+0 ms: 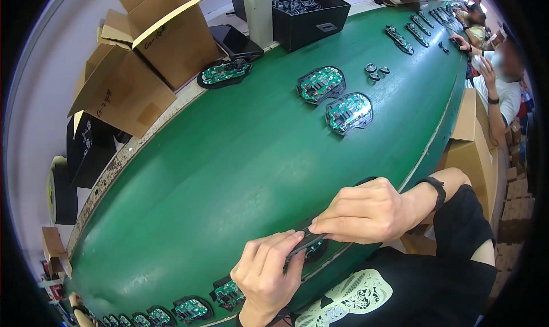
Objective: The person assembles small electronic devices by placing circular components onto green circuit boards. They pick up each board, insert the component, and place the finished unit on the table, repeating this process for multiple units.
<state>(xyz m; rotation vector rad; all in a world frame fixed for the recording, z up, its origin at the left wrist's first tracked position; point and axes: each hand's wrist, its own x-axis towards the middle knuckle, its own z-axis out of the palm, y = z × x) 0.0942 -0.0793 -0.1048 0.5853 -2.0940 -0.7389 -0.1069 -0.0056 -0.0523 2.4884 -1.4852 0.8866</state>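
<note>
A green worktop [229, 155] fills the frame centre. Cardboard boxes [143, 58] are stacked at upper left. Two circuit boards [334, 98] lie at upper centre. At lower centre, a thin dark part [306, 242] is clamped between the fingers of the left hand [266, 272] and right hand [363, 212].

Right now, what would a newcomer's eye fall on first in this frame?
The wide green conveyor belt fills the middle of the view. At its near edge the left hand and right hand hold a thin dark strip between them. Further up the belt lie two dark housings with green circuit boards, with open cardboard boxes stacked along the left side.
</note>
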